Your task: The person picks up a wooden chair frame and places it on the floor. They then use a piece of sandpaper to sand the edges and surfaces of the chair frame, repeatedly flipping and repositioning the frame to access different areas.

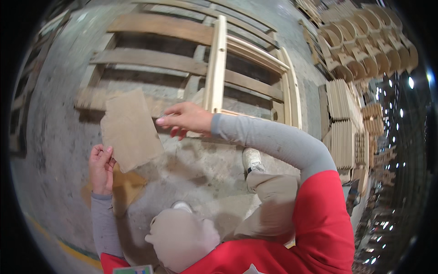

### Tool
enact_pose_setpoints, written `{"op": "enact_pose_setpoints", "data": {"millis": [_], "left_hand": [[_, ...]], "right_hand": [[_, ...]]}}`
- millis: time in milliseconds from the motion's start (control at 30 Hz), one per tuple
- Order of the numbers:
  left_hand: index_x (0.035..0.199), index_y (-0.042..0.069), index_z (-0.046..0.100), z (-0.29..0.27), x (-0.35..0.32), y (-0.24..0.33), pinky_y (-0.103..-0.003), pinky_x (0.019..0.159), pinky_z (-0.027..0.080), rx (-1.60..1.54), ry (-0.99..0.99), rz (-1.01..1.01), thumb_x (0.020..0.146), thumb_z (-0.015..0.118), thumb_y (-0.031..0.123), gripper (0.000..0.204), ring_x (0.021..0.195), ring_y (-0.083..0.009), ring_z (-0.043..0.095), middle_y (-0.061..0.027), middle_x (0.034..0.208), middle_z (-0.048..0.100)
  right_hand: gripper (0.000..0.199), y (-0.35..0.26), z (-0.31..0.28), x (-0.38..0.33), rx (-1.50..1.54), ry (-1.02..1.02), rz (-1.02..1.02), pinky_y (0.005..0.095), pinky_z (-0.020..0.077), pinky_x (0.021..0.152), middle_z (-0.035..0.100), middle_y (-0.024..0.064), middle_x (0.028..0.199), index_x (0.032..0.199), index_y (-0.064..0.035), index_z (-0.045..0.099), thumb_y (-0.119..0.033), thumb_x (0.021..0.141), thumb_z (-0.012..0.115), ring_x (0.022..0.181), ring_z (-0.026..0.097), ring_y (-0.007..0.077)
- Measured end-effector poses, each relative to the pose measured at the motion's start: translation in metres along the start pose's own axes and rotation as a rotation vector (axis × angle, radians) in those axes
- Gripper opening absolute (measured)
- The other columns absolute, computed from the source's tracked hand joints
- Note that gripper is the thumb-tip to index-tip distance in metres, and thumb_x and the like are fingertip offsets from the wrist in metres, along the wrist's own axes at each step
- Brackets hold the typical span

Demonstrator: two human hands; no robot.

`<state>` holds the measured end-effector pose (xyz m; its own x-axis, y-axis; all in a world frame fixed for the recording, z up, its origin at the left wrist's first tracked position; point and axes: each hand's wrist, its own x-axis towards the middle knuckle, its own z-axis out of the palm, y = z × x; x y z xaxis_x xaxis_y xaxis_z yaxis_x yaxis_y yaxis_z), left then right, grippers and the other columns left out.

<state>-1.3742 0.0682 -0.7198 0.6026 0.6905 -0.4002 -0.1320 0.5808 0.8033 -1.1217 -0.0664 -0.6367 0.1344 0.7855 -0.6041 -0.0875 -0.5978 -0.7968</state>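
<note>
My left hand (102, 168) grips the lower left edge of a brown cardboard sheet (131, 130), thumb on top. The sheet is tilted above the floor, and one of its edges looks rough. Just right of it is my right hand (188, 119), with thumb and forefinger brought together near the sheet's right edge and the other fingers curled. Something small seems to be between the fingertips, too small to make out. Beyond the right hand, a pale wooden frame (219, 68) with rails and posts rests on a slatted wooden pallet (150, 59).
Another brown piece (130, 185) lies on the concrete floor (59, 150) below the left hand. At the right stand stacks of pale boards (342, 137) and curved wooden parts (365, 41). Dark pallets (27, 100) line the far left. A yellow line (73, 251) crosses the floor at lower left.
</note>
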Motion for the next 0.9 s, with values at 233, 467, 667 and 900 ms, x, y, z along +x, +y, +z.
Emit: {"op": "enact_pose_setpoints", "data": {"millis": [233, 467, 667, 900], "left_hand": [[0.083, 0.012, 0.045, 0.150, 0.052, 0.025, -0.021, 0.063, 0.043, -0.024, -0.116, 0.097, 0.080, 0.055, 0.006, 0.012, 0.073, -0.0074, 0.054, 0.0016, 0.078, 0.056], [0.085, 0.009, 0.046, 0.260, 0.089, 0.004, -0.022, 0.065, 0.045, 0.177, -0.266, 0.105, 0.079, 0.057, 0.006, 0.013, 0.073, -0.0109, 0.056, -0.0016, 0.080, 0.056], [0.097, 0.002, 0.050, 0.323, 0.132, -0.041, -0.024, 0.075, 0.043, 0.307, -0.201, 0.101, 0.083, 0.055, 0.019, 0.022, 0.084, -0.0134, 0.053, -0.0064, 0.093, 0.054], [0.122, -0.003, 0.036, 0.341, 0.195, -0.089, -0.029, 0.088, 0.035, 0.531, -0.123, -0.032, 0.082, 0.047, 0.048, 0.066, 0.101, -0.0180, 0.045, -0.0146, 0.120, 0.042]], "right_hand": [[0.023, 0.009, -0.088, -0.034, 0.174, 0.117, -0.290, 0.0236, 0.0469, 0.049, 0.053, 0.0054, 0.073, 0.096, 0.0047, 0.053, -0.012, 0.081, 0.056, 0.063, 0.055, 0.0116], [0.015, 0.049, -0.172, -0.072, 0.546, 0.175, -0.321, 0.0230, 0.0470, 0.046, 0.054, 0.0047, 0.072, 0.091, 0.0014, 0.053, -0.010, 0.082, 0.053, 0.057, 0.056, 0.0116], [0.011, 0.061, -0.342, -0.069, 0.576, 0.622, -0.531, 0.0218, 0.0384, 0.039, 0.047, 0.0015, 0.062, 0.087, -0.0017, 0.055, -0.005, 0.077, 0.055, 0.047, 0.045, 0.0089], [0.014, 0.068, -0.512, 0.017, 0.184, 0.924, -0.365, 0.0268, 0.0296, 0.035, 0.042, 0.0009, 0.050, 0.057, -0.0060, 0.053, -0.004, 0.069, 0.059, 0.041, 0.037, 0.0092]]}}
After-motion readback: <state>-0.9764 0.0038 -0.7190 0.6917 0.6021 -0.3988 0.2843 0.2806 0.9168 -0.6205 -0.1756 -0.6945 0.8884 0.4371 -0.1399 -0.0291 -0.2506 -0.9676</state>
